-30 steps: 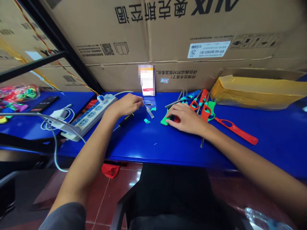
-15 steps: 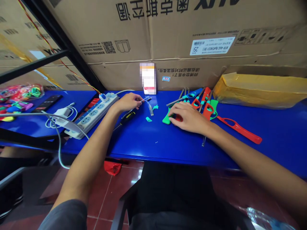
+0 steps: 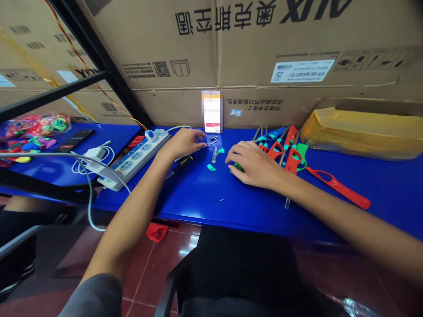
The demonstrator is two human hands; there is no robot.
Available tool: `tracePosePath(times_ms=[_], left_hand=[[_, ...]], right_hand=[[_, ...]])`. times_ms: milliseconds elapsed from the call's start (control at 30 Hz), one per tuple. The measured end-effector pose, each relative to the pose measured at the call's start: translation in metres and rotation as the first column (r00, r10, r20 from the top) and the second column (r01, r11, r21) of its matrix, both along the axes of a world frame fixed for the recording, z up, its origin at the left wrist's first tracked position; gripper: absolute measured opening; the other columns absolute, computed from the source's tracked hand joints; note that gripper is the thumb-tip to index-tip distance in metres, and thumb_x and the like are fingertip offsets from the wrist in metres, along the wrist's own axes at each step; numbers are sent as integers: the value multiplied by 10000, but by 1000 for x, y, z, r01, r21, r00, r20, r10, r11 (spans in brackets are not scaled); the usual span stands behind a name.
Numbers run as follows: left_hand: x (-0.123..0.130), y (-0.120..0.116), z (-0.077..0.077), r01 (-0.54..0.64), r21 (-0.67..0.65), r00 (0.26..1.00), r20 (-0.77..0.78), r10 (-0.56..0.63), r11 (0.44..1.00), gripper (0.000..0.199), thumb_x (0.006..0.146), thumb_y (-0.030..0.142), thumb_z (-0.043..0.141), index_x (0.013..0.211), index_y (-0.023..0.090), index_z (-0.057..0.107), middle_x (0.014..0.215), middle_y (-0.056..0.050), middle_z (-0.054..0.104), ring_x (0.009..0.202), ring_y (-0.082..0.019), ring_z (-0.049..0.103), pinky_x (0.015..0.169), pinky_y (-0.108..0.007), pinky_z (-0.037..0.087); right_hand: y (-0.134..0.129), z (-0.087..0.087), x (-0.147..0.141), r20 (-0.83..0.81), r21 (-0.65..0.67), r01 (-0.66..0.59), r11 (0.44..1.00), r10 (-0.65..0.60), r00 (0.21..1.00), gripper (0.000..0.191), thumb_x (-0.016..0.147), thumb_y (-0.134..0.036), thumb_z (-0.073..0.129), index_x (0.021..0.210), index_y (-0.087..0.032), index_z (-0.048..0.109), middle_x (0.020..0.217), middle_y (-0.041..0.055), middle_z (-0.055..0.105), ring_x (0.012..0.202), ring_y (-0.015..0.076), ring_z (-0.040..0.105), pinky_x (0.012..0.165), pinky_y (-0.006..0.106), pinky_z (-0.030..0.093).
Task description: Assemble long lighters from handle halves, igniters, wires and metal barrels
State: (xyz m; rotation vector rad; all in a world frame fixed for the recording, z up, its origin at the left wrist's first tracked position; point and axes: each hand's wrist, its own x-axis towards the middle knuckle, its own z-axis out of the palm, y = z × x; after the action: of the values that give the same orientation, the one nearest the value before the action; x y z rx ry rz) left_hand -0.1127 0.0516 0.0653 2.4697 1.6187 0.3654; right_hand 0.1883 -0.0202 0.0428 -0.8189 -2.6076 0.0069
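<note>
My left hand (image 3: 185,143) pinches a thin wire (image 3: 211,141) with a small clear tube (image 3: 214,155) hanging from it, just above the blue table (image 3: 205,193). My right hand (image 3: 254,165) lies flat on a green lighter body (image 3: 236,167), fingers spread over it. Two small teal plastic bits (image 3: 211,167) lie between the hands. A black-and-yellow screwdriver (image 3: 181,164) rests under my left wrist.
Several red, green and blue long-nosed lighter shells (image 3: 291,152) lie right of my hand, one red one (image 3: 337,187) apart. A white power strip (image 3: 135,156) with cables sits left. A yellow padded bag (image 3: 363,132) and cardboard boxes (image 3: 251,57) line the back.
The view has shifted, so everything sits a bit further right. My right hand has slid left along the green lighter body toward the hanging tube. My left hand keeps its pinch on the wire.
</note>
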Motion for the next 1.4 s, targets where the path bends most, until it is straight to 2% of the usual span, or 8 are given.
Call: tracePosePath(times_ms=[100, 233, 400, 500, 733, 933, 1033, 1400], left_hand=[[3, -29, 17, 80, 68, 996, -51, -77, 994, 319, 985, 283, 750, 1263, 180, 871, 1195, -130, 886, 1054, -290, 824, 976, -416, 596], [13, -66, 13, 334, -120, 940, -36, -340, 935, 431, 975, 88, 656, 1315, 257, 859, 1356, -63, 862, 1236, -265, 814, 1087, -389, 603], [23, -77, -14, 305, -31, 950, -60, -306, 952, 345, 1026, 64, 600, 1193, 205, 867, 1303, -114, 843, 1174, -270, 826, 1061, -407, 639], [21, -78, -15, 306, -44, 952, -6, -307, 951, 283, 1022, 110, 651, 1165, 227, 867, 1278, -110, 851, 1182, -276, 820, 1084, -415, 631], [-31, -96, 6, -104, 26, 981, 169, 99, 994, 238, 1001, 291, 770, 1229, 251, 828, 1063, -55, 882, 919, -244, 818, 901, -357, 615], [-73, -97, -10, -498, 60, 858, 180, 481, 865, 143, 933, 264, 821, 1075, 241, 821, 1119, -65, 905, 1012, -311, 844, 912, -382, 608], [-71, -93, -16, -530, 60, 842, 160, 516, 846, 168, 934, 229, 808, 1101, 242, 819, 1155, -80, 902, 1036, -333, 845, 918, -412, 600], [-68, -79, -21, -409, -7, 898, 172, 404, 912, 177, 900, 221, 828, 1073, 256, 846, 1081, -77, 899, 992, -320, 829, 885, -428, 595]], right_hand=[[24, 12, -24, 71, 83, -9, 997, 3, 997, 283, 1060, -122, 557, 1165, -187, 811, 1182, 150, 783, 1136, 335, 644, 1047, 484, 461], [71, 16, -53, 92, 43, 51, 998, -55, 994, 358, 1013, -54, 558, 1225, -159, 827, 1265, 168, 803, 1181, 337, 654, 1025, 471, 463], [104, 2, -87, 63, -118, -139, 983, 147, 987, 385, 1063, -133, 606, 1386, -163, 813, 1433, 158, 794, 1305, 303, 677, 1137, 430, 481], [107, -7, -101, 115, -192, -168, 967, 192, 975, 308, 1048, -172, 659, 1284, -207, 853, 1330, 135, 828, 1223, 303, 695, 1103, 438, 497], [105, -23, -106, 32, -204, -96, 974, 105, 994, 223, 1057, -204, 638, 1152, -251, 834, 1188, 110, 790, 1087, 304, 682, 982, 463, 516], [105, -30, -108, 69, -198, -73, 978, 88, 994, 276, 1101, -219, 585, 1161, -205, 854, 1184, 141, 761, 1088, 300, 680, 921, 446, 521], [106, -30, -106, 29, -218, -61, 974, 69, 997, 275, 1101, -216, 582, 1148, -204, 852, 1200, 138, 760, 1099, 293, 694, 936, 446, 532], [101, -28, -104, -49, -257, -37, 966, 25, 999, 242, 1098, -236, 583, 1110, -234, 824, 1223, 114, 772, 1118, 289, 713, 953, 452, 543]])
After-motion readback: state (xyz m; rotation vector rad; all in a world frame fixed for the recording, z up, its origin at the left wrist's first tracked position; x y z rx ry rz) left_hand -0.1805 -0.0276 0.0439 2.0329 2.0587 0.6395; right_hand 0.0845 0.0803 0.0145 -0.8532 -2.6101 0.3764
